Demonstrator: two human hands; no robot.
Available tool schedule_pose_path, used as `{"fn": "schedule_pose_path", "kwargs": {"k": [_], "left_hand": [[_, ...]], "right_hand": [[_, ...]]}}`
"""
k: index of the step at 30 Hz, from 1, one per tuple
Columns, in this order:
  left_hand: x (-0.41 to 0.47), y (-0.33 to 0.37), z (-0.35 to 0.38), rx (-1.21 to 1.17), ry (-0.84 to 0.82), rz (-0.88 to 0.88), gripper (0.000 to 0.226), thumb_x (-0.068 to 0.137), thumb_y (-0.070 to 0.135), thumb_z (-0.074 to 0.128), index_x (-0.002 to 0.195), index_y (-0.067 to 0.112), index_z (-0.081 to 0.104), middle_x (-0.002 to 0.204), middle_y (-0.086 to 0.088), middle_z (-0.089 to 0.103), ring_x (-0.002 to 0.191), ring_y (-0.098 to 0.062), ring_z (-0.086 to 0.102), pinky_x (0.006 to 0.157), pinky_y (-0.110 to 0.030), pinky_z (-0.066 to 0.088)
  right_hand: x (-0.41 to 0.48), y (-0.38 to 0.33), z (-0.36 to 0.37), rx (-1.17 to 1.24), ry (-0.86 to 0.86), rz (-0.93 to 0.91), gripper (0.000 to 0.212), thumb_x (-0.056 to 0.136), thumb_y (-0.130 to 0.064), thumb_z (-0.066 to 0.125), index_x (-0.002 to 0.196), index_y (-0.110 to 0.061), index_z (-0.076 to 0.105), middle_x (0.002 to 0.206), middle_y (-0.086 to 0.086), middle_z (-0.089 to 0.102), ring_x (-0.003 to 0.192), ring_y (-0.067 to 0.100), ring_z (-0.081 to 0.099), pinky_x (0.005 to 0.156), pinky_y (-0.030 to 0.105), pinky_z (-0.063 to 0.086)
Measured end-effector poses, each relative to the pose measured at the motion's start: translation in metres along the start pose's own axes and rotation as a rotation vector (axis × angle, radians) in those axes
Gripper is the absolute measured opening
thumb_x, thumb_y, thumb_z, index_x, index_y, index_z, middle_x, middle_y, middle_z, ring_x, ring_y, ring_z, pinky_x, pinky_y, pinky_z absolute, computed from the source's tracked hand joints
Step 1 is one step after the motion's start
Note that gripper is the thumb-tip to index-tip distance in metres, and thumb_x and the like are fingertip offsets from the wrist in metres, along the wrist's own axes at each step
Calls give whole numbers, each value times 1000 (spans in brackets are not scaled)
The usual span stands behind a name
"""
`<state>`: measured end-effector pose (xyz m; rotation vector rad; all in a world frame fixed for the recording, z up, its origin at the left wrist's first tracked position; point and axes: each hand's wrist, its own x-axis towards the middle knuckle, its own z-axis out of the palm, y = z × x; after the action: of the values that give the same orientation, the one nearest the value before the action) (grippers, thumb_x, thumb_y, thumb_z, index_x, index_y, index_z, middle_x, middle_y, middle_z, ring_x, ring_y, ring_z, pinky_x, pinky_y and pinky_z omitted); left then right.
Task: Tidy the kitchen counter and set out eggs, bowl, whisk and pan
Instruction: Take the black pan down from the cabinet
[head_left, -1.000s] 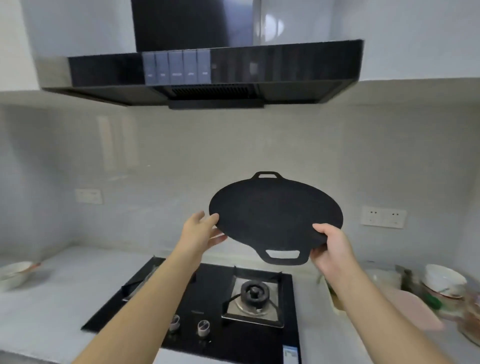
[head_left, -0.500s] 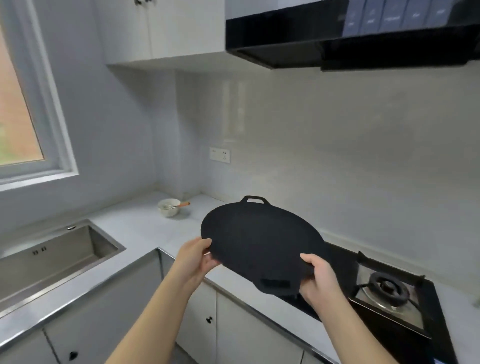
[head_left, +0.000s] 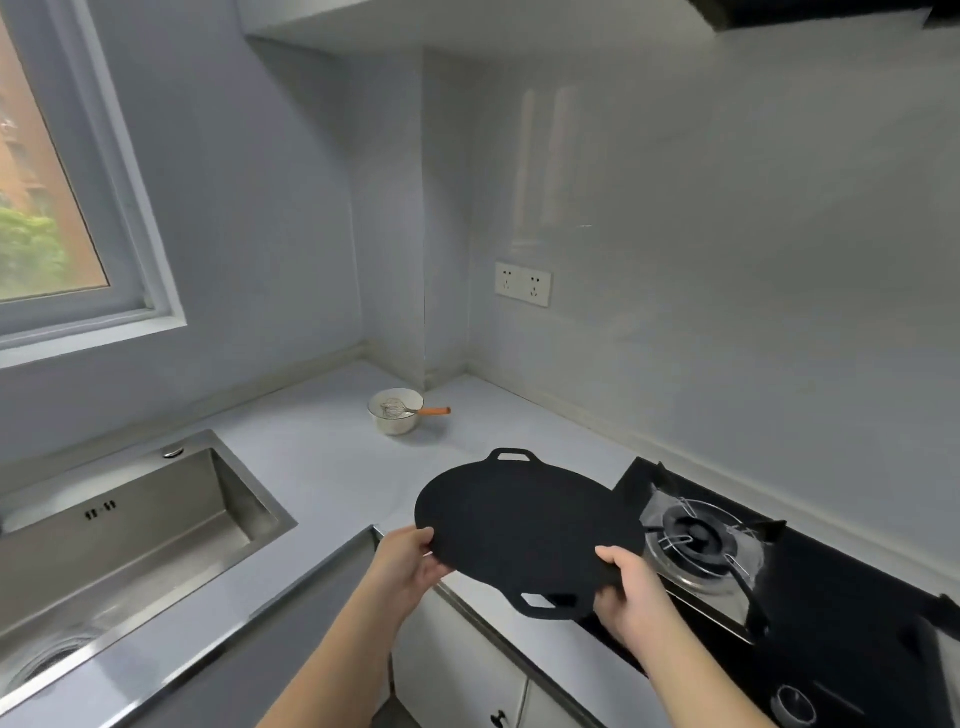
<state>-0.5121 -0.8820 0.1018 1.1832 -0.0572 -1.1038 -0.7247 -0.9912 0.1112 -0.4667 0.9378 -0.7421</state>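
Pan matt black, finely grainy surface. Sink brushed stainless steel, dull sheen. Counter smooth pale stone-look, slight gloss. Wall tiles glossy, reflecting light. Hob glossy black glass with a shiny metal burner plate. Bowl white glazed; whisk wire metal, orange handle.

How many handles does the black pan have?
2. The far handle is at the back of the pan; the near handle is beside the right hand.

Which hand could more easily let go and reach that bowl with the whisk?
Left, probably: the left hand grips the pan edge nearest the bowl; the right hand is by the stove.
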Motion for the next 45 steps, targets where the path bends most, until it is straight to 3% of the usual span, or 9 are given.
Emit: {"fn": "schedule_pose_path", "kwargs": {"k": [4,9,15,19,31,34,37,42,45], "left_hand": [[62,11,-8,15,21,-69,32,100,-3,32,127,-12,47,121,-25,59,92,-34,64,65,-40,54],[128,20,-12,74,1,-131,33,100,-1,32,128,-9,49,113,-21,63,88,-31,66,56,-34,58],[218,35,-19,123,-57,-197,34,101,0,30,128,-5,51,114,-19,65,91,-31,67,57,-31,58],[273,47,-25,125,-56,-233,31,102,2,33,126,-3,52,112,-18,66,93,-33,67,58,-32,58],[388,64,-27,335,-7,-275,32,102,7,37,131,-2,48,124,-17,59,113,-38,57,96,-50,48],[403,70,-24,475,49,-294,25,99,5,45,120,-4,55,117,-19,63,99,-37,65,86,-46,54],[413,73,-24,668,71,-283,10,97,8,50,94,1,55,102,-18,67,83,-36,69,82,-47,57],[424,74,-25,930,66,-243,17,95,18,54,98,1,56,80,-19,71,64,-29,72,72,-42,60],[424,77,-24,1095,42,-216,21,97,24,52,93,4,56,71,-14,72,56,-24,70,65,-35,61]], "right_hand": [[45,2,24,-12,58,12,17,94,4,45,100,-2,60,69,12,73,56,22,71,41,26,53],[91,12,35,-84,107,28,24,93,9,43,108,-2,58,74,12,74,56,20,71,44,25,54],[155,27,64,-196,198,41,25,93,9,45,111,4,62,100,23,71,79,31,69,53,32,58],[199,31,89,-227,272,24,24,92,14,43,101,5,63,89,21,72,77,30,67,49,29,57],[305,38,123,-319,336,34,29,95,12,39,102,-3,62,98,16,71,85,31,68,61,31,57],[322,43,119,-347,360,64,29,94,12,42,106,-4,63,99,15,71,86,30,69,63,31,56],[336,46,116,-354,410,69,27,92,13,46,107,-3,62,99,17,70,88,30,69,67,33,55],[355,39,121,-517,599,13,12,88,6,59,88,-6,61,86,16,68,87,34,68,80,41,57],[362,34,121,-700,649,10,7,85,1,62,91,-2,64,80,15,67,74,30,68,70,38,59]]}}
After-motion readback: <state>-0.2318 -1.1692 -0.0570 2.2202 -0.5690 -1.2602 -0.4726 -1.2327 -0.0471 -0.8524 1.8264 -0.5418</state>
